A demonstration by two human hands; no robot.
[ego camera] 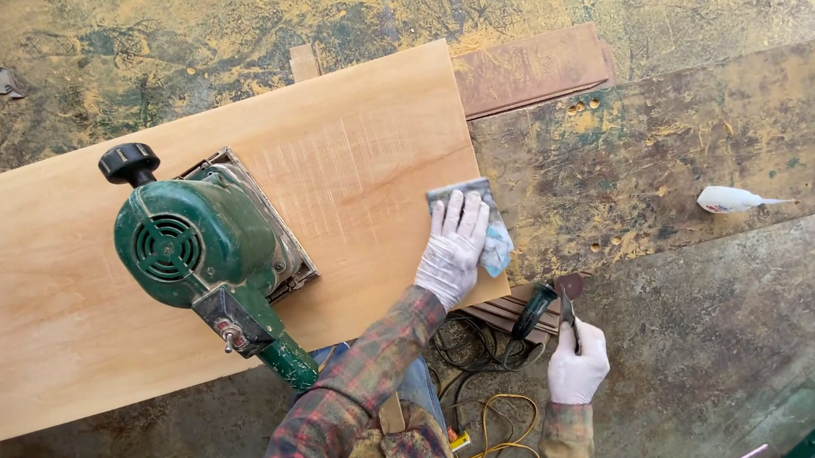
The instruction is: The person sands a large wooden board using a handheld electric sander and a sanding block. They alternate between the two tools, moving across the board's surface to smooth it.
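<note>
L hand (452, 251) is pressing flat, fingers spread, on a blue-grey cloth (495, 237) at the board (89, 274) end; R hand (578, 363), off-board to the right, is gripping a dark tool (569, 312).

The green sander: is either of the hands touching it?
Apart. The head view shows the green sander alone on the board, with bare wood before the left hand.

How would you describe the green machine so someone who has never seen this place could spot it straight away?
Find the long pale wooden board lying across the dusty workshop floor. On it, beside the person's gloved left hand pressing a bluish cloth, sits the sander. It is the only dark green thing on the board, with a round vented housing and a black knob.
</note>
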